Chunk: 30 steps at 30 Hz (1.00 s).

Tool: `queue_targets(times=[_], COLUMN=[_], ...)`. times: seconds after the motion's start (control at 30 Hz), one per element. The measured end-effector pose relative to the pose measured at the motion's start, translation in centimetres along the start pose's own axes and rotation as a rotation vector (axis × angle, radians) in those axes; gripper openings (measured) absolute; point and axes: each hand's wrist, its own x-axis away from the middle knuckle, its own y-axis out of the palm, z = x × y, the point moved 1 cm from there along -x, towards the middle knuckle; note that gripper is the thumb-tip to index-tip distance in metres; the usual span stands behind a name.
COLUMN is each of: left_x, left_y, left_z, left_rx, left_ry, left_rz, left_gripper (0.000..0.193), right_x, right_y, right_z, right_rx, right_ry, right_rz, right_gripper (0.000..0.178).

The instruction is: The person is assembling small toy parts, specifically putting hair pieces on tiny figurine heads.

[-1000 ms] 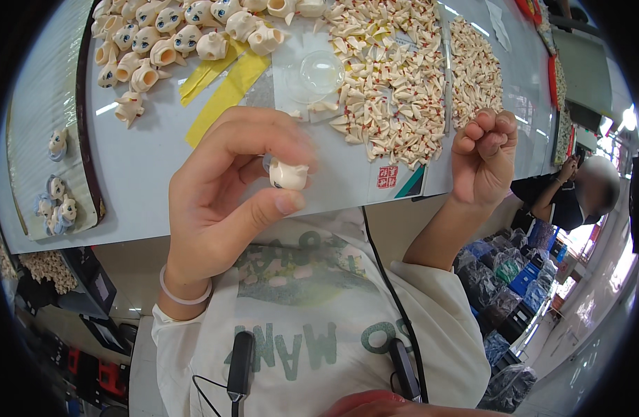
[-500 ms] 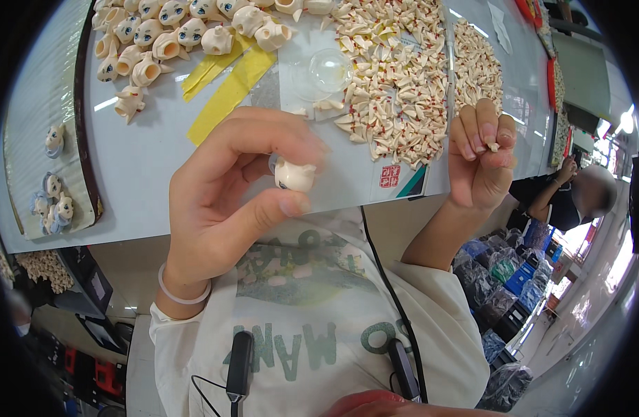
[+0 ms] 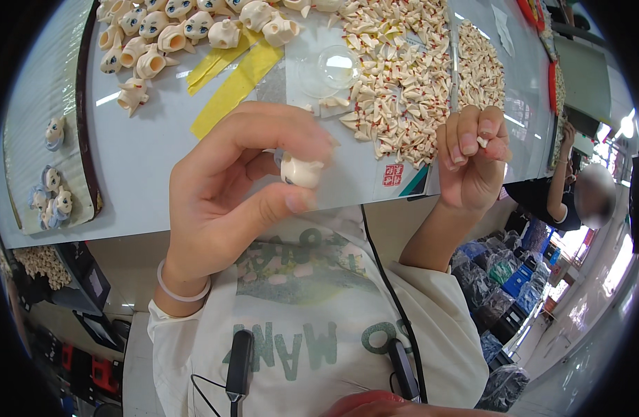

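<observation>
My left hand [image 3: 239, 177] is closed round a small cream doll head [image 3: 300, 172], pinched between thumb and fingers above the table's near edge; its fingertips are slightly blurred. To the right my right hand [image 3: 474, 153] is raised, its thumb and index finger pinching a tiny cream piece [image 3: 483, 141]. That piece resembles the pointed parts in the big pile [image 3: 396, 83], many with red tips, spread on the table between and beyond my hands. A shallow clear dish [image 3: 335, 67] stands left of the pile.
Many cream doll heads [image 3: 152, 62] with painted eyes lie at the far left beside yellow tape strips [image 3: 236, 90]. A tray [image 3: 52, 146] at the left edge holds several heads with bluish hair. Another person [image 3: 566, 191] is at the right, near wrapped bins [image 3: 500, 278].
My right hand has moved slightly left, still pinching the tiny piece. My left hand keeps the doll head almost in place. The other person's arm at the right has risen.
</observation>
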Motion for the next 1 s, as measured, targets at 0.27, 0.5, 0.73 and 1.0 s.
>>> queue_targets(times=[0.27,0.5,0.73,1.0], left_x=[-0.1,-0.3,-0.1,-0.2], left_y=[-0.2,0.2,-0.8,-1.5], left_z=[0.1,0.9,0.5,0.5], left_rx=[0.12,0.286,0.385,0.555], left_ry=[-0.019,-0.128,-0.144,-0.183], left_rz=[0.038,0.127,0.052,0.021], left_gripper=[0.04,0.05,0.049,0.049], right_x=[-0.5,-2.0,-4.3,-6.0], right_y=[0.6,1.9,4.6,6.6], right_z=[0.1,-0.4,0.0,0.2], right_rx=[0.259,0.303,0.772,1.118], right_ry=[-0.134,-0.138,-0.176,-0.232], right_rz=[0.053,-0.015,-0.029,-0.169], right_gripper=[0.016,0.014,0.014,0.013])
